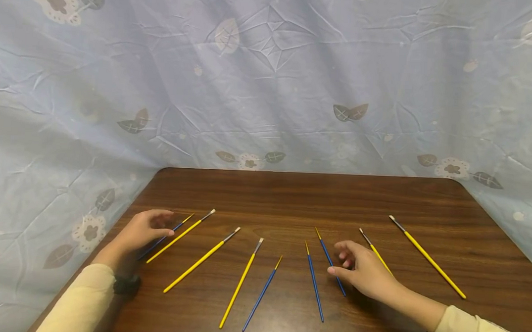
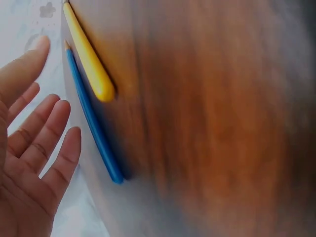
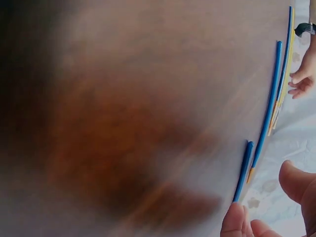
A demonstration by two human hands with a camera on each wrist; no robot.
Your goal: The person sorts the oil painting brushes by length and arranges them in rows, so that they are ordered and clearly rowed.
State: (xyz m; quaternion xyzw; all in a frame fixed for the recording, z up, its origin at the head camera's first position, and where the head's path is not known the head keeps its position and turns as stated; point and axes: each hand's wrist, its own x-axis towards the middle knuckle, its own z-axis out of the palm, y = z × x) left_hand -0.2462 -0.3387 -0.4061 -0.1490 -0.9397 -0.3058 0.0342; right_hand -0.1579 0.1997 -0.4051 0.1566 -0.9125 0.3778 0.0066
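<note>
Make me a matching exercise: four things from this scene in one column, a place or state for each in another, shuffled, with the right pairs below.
Column 1
1. Slim blue-handled paintbrush farthest left
2. Yellow-handled paintbrush farthest right
3. Dark brown wood-grain table
4. Pale grey-blue cloth printed with flowers and leaves

Column 2
A. Rises behind the table
B. Handle uncovered, right of the right hand
C. Lies beneath both hands
D. Handle partly hidden by the left hand in the head view

Pairs: 1-D, 2-B, 3-C, 4-A
</note>
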